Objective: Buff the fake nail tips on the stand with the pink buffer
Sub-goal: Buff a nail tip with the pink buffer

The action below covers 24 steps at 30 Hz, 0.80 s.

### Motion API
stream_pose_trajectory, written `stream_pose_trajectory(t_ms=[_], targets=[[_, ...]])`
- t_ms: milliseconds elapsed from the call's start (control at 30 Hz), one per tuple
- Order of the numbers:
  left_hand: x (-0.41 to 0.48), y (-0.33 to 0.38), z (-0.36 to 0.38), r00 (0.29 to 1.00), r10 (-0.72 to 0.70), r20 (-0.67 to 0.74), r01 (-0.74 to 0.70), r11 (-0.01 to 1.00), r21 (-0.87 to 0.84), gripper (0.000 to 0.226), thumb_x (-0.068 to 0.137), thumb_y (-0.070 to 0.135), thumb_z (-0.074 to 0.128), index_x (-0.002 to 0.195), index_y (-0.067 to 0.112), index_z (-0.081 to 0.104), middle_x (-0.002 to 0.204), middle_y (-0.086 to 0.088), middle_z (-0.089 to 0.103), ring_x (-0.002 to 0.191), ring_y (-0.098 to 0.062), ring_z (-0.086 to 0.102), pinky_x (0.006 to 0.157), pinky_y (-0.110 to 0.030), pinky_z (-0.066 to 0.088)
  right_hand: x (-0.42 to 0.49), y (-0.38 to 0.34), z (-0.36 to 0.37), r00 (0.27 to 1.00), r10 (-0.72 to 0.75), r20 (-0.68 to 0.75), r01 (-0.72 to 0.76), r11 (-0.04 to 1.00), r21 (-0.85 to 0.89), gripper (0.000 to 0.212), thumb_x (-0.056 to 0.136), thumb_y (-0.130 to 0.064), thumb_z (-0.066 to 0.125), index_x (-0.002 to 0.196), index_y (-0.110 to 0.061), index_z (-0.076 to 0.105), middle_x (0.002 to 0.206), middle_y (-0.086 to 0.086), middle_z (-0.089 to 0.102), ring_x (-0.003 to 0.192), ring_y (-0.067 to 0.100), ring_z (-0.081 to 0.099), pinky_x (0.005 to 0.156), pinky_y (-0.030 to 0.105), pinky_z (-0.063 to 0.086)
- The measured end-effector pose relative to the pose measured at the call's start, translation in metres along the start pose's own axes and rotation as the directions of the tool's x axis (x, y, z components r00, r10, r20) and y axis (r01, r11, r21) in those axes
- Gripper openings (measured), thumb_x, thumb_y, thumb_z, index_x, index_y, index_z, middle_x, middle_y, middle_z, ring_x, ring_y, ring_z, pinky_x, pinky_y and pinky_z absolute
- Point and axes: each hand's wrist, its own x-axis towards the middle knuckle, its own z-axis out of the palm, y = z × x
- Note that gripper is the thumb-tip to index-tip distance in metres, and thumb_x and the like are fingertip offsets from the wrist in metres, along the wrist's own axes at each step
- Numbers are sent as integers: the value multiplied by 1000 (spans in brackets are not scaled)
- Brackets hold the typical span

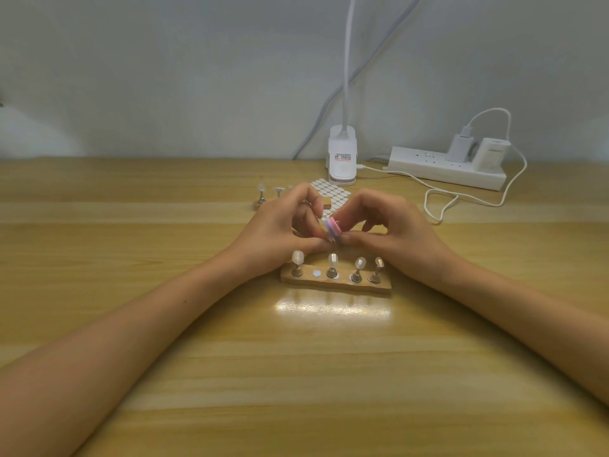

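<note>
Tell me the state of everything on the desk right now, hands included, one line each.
Stand: four tips upright, second slot from left empty.
Buffer: pinched by right hand, above the stand.
Left hand: fingers curled, pinching a loose tip at the buffer.
Power strip: two chargers plugged in.
Far stand: partly hidden behind left hand.

The left hand (280, 235) hides most of the far stand (258, 205), apparently wooden.

Pale wall (164, 77); glossy wooden table (131, 374); clip lamp (341, 156).
</note>
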Motion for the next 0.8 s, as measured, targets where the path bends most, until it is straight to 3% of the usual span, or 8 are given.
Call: stream_pose_trajectory(t_ms=[567,667,800], targets=[[1,-2,0,1000,-2,-17,2,1000,6,40,77,2,82,99,10,49,69,2,70,68,-6,66,64,-15,47,1,4,0,998,-59,12,59,998,-28,17,86,-26,74,93,-10,72,90,-3,73,89,17,69,73,46,52],[2,-3,0,1000,-3,-14,3,1000,-3,41,76,0,82,97,12,48,66,4,69,67,-6,66,65,-15,48,1,6,-1,1000,-10,20,9,1000,17,18,85,-23,74,93,-7,73,89,-2,74,88,15,70,75,49,52],[1,-5,0,1000,-6,-15,5,1000,-14,41,78,3,82,100,10,48,65,7,68,65,-4,65,63,-13,46,2,7,-1,997,-65,38,66,998,-21,15,86,-21,75,94,-9,74,91,-2,73,90,18,68,74,47,53]])
